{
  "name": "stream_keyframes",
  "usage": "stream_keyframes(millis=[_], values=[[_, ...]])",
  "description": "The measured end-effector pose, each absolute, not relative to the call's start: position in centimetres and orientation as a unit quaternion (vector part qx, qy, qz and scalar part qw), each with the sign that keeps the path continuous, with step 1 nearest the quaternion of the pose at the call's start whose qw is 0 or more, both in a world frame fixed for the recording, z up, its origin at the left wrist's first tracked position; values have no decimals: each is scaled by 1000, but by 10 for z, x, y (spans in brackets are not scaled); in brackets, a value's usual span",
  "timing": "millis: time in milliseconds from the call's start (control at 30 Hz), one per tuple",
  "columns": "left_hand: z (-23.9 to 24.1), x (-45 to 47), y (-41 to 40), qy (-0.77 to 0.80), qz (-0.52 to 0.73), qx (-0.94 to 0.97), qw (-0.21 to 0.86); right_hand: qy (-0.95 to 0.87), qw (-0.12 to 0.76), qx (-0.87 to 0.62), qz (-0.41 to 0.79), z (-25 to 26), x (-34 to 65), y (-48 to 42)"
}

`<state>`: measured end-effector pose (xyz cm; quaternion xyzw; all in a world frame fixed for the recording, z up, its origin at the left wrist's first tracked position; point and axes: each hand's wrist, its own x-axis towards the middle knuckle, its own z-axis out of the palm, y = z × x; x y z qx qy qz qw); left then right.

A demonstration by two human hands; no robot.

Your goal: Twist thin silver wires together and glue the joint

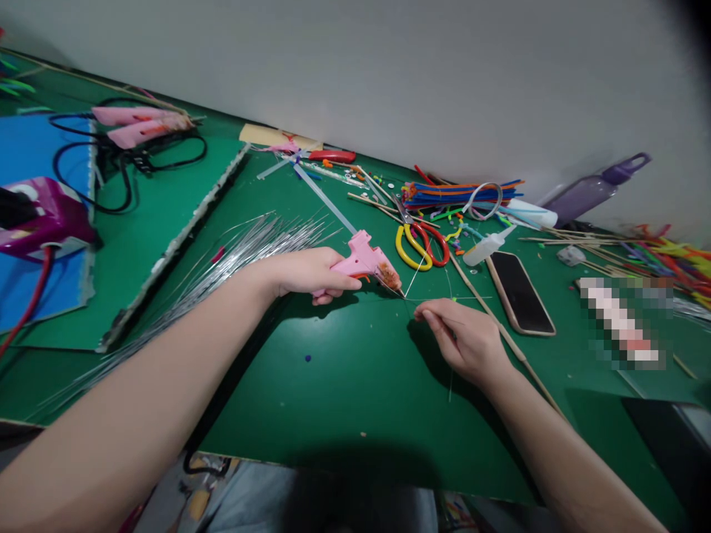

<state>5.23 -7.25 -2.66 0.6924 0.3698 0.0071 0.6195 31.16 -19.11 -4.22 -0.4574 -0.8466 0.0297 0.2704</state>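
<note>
My left hand (319,275) is closed round the handle of a pink hot glue gun (364,259), with a translucent glue stick (325,196) poking out of its back. The gun's browned nozzle points down to the right, at thin wires (414,277) that cross near its tip. My right hand (464,337) pinches a thin wire between thumb and fingers, just right of the nozzle. Whether nozzle and wire touch I cannot tell. Behind the hands lie scissors (414,248) with one yellow and one red handle loop.
A bundle of silvery wires (249,248) lies under my left forearm. Further left are two pink glue guns (144,126) and a purple power socket (47,222). At right lie a phone (522,292), a small white bottle (489,248), pipe cleaners (461,194) and a purple water bottle (594,189).
</note>
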Motion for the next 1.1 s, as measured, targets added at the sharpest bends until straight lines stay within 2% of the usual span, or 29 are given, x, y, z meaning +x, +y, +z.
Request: stream_keyframes(millis=[1100], values=[[-28,51,-72,376,24,659,652,-847,265,-460,31,-41,311,-191]])
